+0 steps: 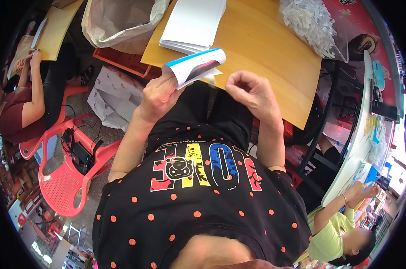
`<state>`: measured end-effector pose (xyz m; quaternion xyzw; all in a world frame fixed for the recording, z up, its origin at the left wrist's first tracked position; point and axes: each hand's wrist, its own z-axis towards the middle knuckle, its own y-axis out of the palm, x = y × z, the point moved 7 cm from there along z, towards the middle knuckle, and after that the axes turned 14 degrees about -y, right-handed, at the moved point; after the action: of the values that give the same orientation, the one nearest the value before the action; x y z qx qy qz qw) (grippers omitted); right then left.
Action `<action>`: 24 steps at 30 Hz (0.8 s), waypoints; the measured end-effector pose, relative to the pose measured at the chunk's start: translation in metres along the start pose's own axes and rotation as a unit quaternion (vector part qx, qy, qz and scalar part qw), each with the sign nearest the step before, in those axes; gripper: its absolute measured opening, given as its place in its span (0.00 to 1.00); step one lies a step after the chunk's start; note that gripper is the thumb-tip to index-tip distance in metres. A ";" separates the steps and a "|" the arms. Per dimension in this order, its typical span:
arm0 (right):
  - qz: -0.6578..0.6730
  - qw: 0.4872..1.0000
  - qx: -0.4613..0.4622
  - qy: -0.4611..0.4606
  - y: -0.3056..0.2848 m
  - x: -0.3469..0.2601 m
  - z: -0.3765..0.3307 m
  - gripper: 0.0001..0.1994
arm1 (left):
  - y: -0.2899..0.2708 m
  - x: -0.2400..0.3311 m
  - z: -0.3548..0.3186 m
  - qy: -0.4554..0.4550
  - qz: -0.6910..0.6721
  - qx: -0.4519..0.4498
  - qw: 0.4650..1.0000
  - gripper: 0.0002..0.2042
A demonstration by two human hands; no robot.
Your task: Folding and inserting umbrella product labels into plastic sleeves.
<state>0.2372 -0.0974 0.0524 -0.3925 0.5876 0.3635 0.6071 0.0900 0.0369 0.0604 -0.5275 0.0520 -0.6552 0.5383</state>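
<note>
My left hand (160,96) is closed on a curled printed sheet (196,67), white with a blue edge and a dark picture. The sheet bends over above my fingers, at the near edge of the yellow wooden table (265,58). My right hand (254,94) is held a little to the right of the sheet, apart from it. Its thumb and forefinger are brought together in a pinch. A small, pale, blurred bit shows just left of those fingertips; whether they hold it I cannot make out. Behind the sheet lies a stack of white sheets (194,22).
A clear bin of white paper strips (308,27) stands at the table's far right. Left of the table are a lined white bag (122,27), an orange crate (122,62) and a red chair (62,188) bearing a black device. Two other people sit at left and right.
</note>
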 end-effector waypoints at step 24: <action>-0.442 0.695 0.264 -0.502 -0.091 -0.155 0.007 0.02 | 0.013 -0.022 0.006 -0.251 -0.329 -0.018 0.910 0.09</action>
<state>0.3148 -0.1269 0.2118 -0.1897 0.0264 0.0263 0.9811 0.1001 0.0506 0.0408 -0.6714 -0.2492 -0.6403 0.2776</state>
